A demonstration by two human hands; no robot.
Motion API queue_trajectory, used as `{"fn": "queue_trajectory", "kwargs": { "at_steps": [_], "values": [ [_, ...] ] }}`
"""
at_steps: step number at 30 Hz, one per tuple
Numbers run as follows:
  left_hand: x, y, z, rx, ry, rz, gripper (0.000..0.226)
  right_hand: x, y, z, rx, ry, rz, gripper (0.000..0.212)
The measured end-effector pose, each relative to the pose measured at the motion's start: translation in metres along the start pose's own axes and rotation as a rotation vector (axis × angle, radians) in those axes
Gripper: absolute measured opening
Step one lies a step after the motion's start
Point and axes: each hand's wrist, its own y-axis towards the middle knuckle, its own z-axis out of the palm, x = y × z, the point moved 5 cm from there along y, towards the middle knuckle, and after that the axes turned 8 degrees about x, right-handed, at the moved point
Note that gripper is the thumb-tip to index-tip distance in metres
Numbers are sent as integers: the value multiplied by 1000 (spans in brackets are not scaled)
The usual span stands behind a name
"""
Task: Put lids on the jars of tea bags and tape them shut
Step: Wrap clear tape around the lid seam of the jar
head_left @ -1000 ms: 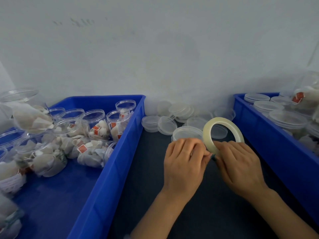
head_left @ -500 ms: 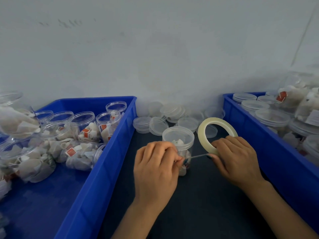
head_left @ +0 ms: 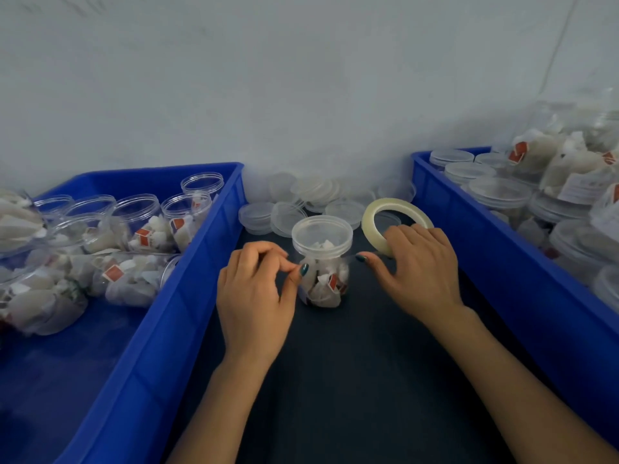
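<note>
The clear round plastic jar (head_left: 323, 266), stuffed with crumpled white tea bags and capped by a translucent lid (head_left: 321, 233), stands on the dark mat (head_left: 351, 363) between two blue bins (head_left: 160, 329). The left hand (head_left: 254, 296) pinches a barely visible tape strip (head_left: 351, 254) beside it; the right hand (head_left: 418, 266) grips the pale tape roll (head_left: 370, 219).

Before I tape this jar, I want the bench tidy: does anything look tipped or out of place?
Yes. In the left blue bin, some uncapped jars lie on their sides, tea bags at their mouths. The lidded jar in the middle stands upright.
</note>
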Motion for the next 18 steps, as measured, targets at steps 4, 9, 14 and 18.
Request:
{"fn": "queue_trajectory", "kwargs": {
  "at_steps": [4,9,14,18],
  "values": [
    [2,1,2,11,-18,-18,10,1,1,-2,-10,15,7,53],
    [2,1,2,6,-35,-34,13,2,2,-4,5,9,25,58],
    [3,2,5,25,-69,-34,11,4,2,-4,5,7,28,51],
    [3,3,8,40,-109,-42,8,3,2,-3,3,19,26,50]
  ]
}}
